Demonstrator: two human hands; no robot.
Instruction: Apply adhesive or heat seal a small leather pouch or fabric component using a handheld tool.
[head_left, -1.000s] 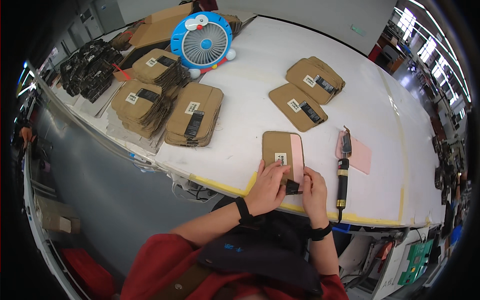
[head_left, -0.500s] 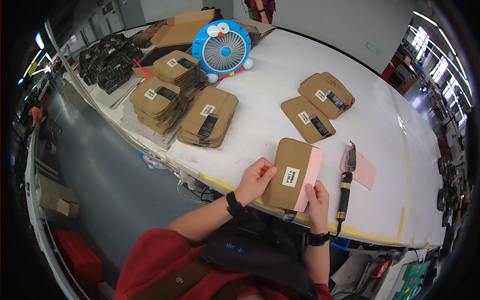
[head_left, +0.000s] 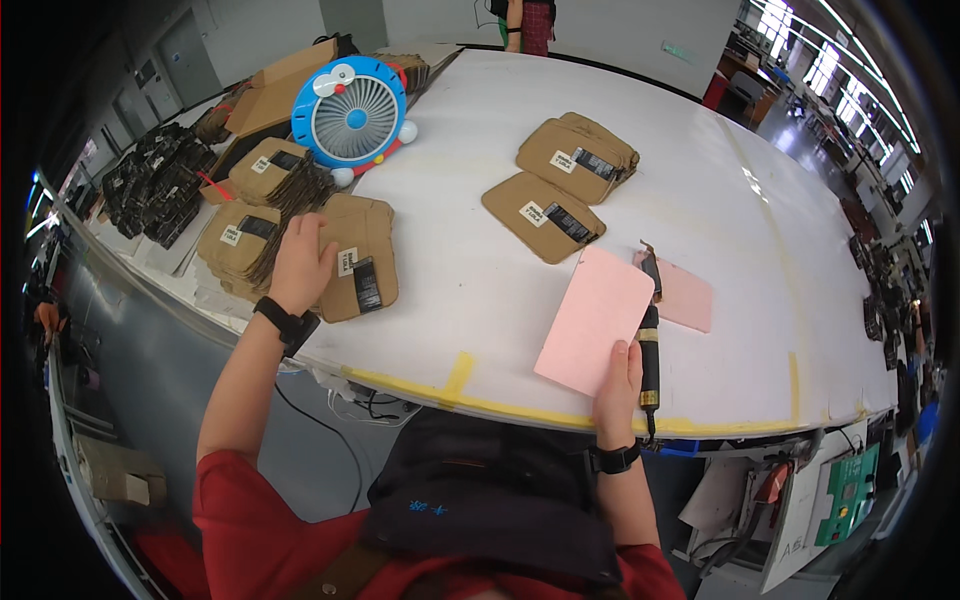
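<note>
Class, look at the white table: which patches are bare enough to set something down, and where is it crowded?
Bare: the table beyond the two brown envelope piles, and the strip between the left hand and the pink sheet held by the right hand. Crowded: the left edge, with envelope stacks and the blue fan.

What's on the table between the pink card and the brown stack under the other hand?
Nothing: the head view shows bare white table between the pink card and the brown stack.
</note>
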